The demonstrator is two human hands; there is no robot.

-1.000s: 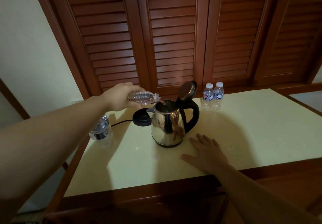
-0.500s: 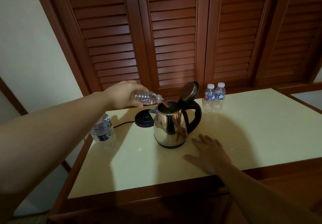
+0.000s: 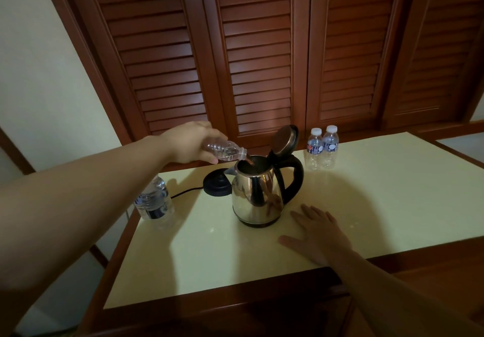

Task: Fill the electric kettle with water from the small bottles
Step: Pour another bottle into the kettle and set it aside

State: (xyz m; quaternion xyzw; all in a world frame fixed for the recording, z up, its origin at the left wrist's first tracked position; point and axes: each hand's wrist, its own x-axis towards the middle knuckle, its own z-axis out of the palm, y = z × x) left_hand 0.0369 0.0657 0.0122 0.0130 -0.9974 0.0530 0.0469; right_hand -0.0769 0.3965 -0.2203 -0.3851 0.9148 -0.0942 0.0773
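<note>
Little has moved since the earlier frames: the left hand (image 3: 192,144) keeps the bottle (image 3: 226,151) tipped over the kettle (image 3: 258,195), the neck now dipped a touch lower, and the right hand (image 3: 318,234) stays flat where it was.

Fingers and thumb of the left hand curl round the base of the clear, ribbed plastic bottle, which lies almost level with its uncapped mouth at the kettle's rim, at 9 o'clock of the opening. Some water shows in its neck end.

At the centre of the table (image 3: 392,192) stands the kettle, a rounded, polished steel body on a black foot, mirroring the hand beside it. Its domed lid (image 3: 284,140) is hinged upright at the back, and a black looped handle (image 3: 294,177) curves out at 3 o'clock.

Palm down on the tabletop at 5 o'clock of the kettle, near but not touching, the right hand has its fingers straight and spread, holding nothing.

A round black base (image 3: 217,186) sits just beside the kettle at 10 o'clock, with a dark cord (image 3: 186,192) trailing left. A larger bottle (image 3: 154,203) with a dark label stands at 9 o'clock, near the table's left edge. Two small capped bottles (image 3: 322,148), white-topped and touching each other, stand at 1 o'clock.

The tabletop is smooth, pale yellow and glossy, framed in reddish wood. Slatted wooden doors (image 3: 256,56) rise behind.
</note>
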